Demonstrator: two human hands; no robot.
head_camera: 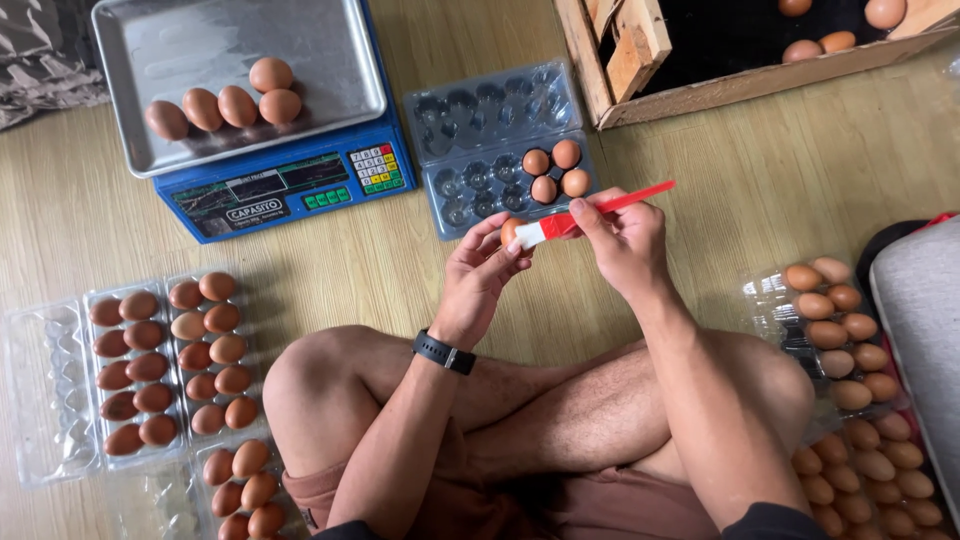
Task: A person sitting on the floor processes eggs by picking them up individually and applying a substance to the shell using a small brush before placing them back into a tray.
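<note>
My left hand (pixel 481 272) holds a brown egg (pixel 511 230) up in front of me, fingers curled around it. My right hand (pixel 620 236) grips a red-handled brush (pixel 600 210) whose white bristles rest against the egg. Just beyond the hands lies an open clear plastic egg carton (pixel 478 118) with several brown eggs (pixel 556 172) in its near half. A black watch sits on my left wrist. I sit cross-legged on the wooden floor.
A blue weighing scale with a metal tray (pixel 330 50) carrying several eggs stands at the far left. Filled clear cartons lie at my left (pixel 160 365) and right (pixel 840 330). A wooden crate (pixel 640 90) with eggs is at the top right.
</note>
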